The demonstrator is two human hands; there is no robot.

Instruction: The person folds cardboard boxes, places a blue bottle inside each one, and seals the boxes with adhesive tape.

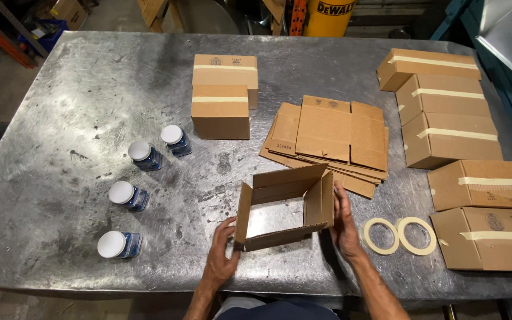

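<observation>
An unfolded cardboard box (pixel 271 240), open through so the metal table shows inside it, stands near the table's front edge. My left hand (pixel 220 252) grips its left front corner. My right hand (pixel 345 225) presses flat against its right side wall. Just behind the box lies a stack of flat cardboard blanks (pixel 327 133).
Several white-lidded blue jars (pixel 146 155) lie on the left of the steel table (pixel 60 106). Two taped boxes (pixel 220 109) stand at the back centre, several more taped boxes (pixel 448 139) line the right side. Two rolls of masking tape (pixel 399 235) lie by my right hand.
</observation>
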